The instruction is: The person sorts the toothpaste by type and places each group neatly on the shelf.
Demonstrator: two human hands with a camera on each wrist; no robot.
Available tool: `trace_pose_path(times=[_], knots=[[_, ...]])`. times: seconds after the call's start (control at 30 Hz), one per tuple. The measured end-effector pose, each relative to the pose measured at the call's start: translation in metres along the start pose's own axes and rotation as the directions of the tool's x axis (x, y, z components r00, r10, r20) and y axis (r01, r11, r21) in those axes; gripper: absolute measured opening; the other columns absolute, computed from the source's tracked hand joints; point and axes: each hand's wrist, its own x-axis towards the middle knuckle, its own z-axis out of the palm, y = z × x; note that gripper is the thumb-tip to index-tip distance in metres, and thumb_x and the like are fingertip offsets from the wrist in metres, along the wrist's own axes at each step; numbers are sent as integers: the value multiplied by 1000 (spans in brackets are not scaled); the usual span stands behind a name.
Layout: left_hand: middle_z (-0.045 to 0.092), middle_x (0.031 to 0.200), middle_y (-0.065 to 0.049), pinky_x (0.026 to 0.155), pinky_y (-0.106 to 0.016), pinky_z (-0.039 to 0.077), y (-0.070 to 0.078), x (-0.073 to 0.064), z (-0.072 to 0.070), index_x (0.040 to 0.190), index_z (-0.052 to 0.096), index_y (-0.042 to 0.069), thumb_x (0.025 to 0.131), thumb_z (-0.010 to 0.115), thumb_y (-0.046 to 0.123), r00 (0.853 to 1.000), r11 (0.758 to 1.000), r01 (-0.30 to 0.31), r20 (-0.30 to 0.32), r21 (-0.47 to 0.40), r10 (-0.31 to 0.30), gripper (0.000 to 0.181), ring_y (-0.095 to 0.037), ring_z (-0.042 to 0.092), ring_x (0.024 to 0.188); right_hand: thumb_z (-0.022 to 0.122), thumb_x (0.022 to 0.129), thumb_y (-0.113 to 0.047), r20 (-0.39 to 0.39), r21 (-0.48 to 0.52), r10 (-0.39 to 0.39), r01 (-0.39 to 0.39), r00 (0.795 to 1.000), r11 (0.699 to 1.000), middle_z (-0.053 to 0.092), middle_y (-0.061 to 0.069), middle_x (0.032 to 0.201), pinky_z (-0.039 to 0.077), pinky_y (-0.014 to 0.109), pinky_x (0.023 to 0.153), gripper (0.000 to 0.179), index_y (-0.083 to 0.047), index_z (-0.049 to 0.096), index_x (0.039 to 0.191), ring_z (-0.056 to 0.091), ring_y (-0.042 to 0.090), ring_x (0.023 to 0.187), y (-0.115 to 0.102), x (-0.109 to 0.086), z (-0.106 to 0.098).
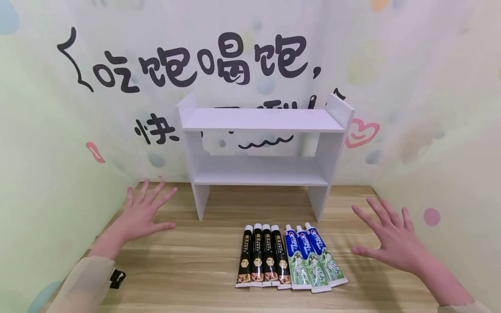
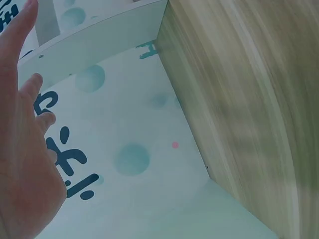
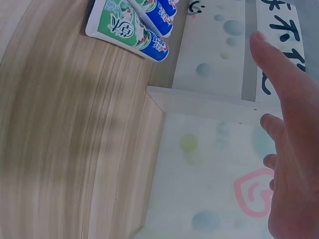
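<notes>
In the head view my left hand (image 1: 141, 217) hovers over the left side of the table, fingers spread and holding nothing. My right hand (image 1: 397, 241) is spread the same way on the right, its thumb toward the toothpaste tubes. Several black toothpaste tubes (image 1: 257, 256) lie side by side at the front middle, white caps pointing to the back. Right beside them are 3 blue and green toothpaste tubes (image 1: 313, 258), fanned slightly and overlapping at their flat ends. The right wrist view also shows a green and blue tube (image 3: 127, 27) at its top.
Behind the tubes stands a white two-tier shelf (image 1: 260, 171) on the wooden table (image 1: 176, 269). Patterned walls with large black writing (image 1: 168, 67) enclose the table at the back and both sides. A small black object (image 1: 116, 278) is by the left sleeve.
</notes>
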Motion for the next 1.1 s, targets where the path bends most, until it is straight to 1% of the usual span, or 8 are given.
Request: trace_pose_path(times=[0.3, 0.53, 0.8, 0.83, 0.9, 1.0, 1.03, 1.1], knots=[[11, 166, -20, 108, -80, -11, -2, 11, -2, 158, 19, 31, 85, 65, 61, 1000, 999, 9, -4, -51, -9, 92, -55, -4, 149, 74, 74, -66, 24, 11, 19, -19, 1000, 1000, 14, 13, 166, -19, 69, 115, 99, -30, 29, 155, -3, 35, 155, -2, 3, 1], [11, 166, -20, 108, -82, -8, -3, 16, -1, 158, 20, 27, 86, 66, 58, 999, 997, 36, -1, -71, -37, 91, -54, -4, 149, 72, 76, -66, 27, 15, -2, 1, 1000, 1000, 15, 15, 165, -19, 70, 114, 99, -30, 27, 156, -5, 36, 155, -5, 5, 4], [11, 166, -19, 106, -84, -4, 0, 27, -7, 159, 18, 25, 88, 65, 56, 998, 994, 55, -5, -99, -56, 90, -57, -1, 147, 72, 76, -65, 20, 28, -13, 12, 1000, 1000, 15, 15, 166, -19, 68, 115, 99, -29, 27, 156, -3, 37, 155, -9, 5, 9], [11, 166, -19, 106, -84, -3, 1, 28, -7, 159, 18, 25, 88, 64, 56, 998, 993, 55, -7, -108, -56, 90, -57, -1, 147, 72, 76, -66, 23, 28, -12, 11, 1000, 1000, 16, 15, 166, -16, 69, 116, 98, -29, 27, 156, 0, 38, 154, -9, 5, 9], [12, 166, -19, 105, -85, -1, 3, 30, -9, 159, 17, 25, 89, 65, 53, 998, 989, 54, -11, -135, -56, 89, -58, 1, 147, 72, 76, -66, 28, 29, -9, 8, 1000, 1000, 18, 16, 165, -3, 74, 115, 98, -30, 28, 156, 8, 41, 152, -10, 5, 9], [15, 165, -19, 105, -85, 3, 4, 36, -11, 159, 16, 24, 91, 64, 51, 998, 983, 54, -25, -178, -59, 89, -59, 4, 146, 72, 75, -67, 33, 31, -2, 1, 999, 1000, 21, 16, 164, 18, 74, 106, 99, -31, 29, 155, 22, 44, 144, -12, 6, 9], [16, 165, -19, 106, -84, 4, 5, 37, -11, 159, 15, 23, 91, 64, 50, 998, 980, 55, -29, -193, -62, 88, -59, 6, 146, 72, 74, -67, 33, 32, 0, -1, 999, 999, 21, 15, 163, 22, 72, 103, 99, -31, 29, 155, 24, 44, 141, -12, 6, 9], [17, 165, -21, 107, -83, 6, 5, 41, -12, 160, 15, 22, 92, 65, 47, 997, 969, 56, -42, -239, -68, 88, -59, 8, 146, 73, 74, -67, 32, 34, 3, -4, 999, 999, 23, 15, 163, 25, 70, 100, 98, -32, 29, 155, 27, 45, 138, -13, 6, 9]])
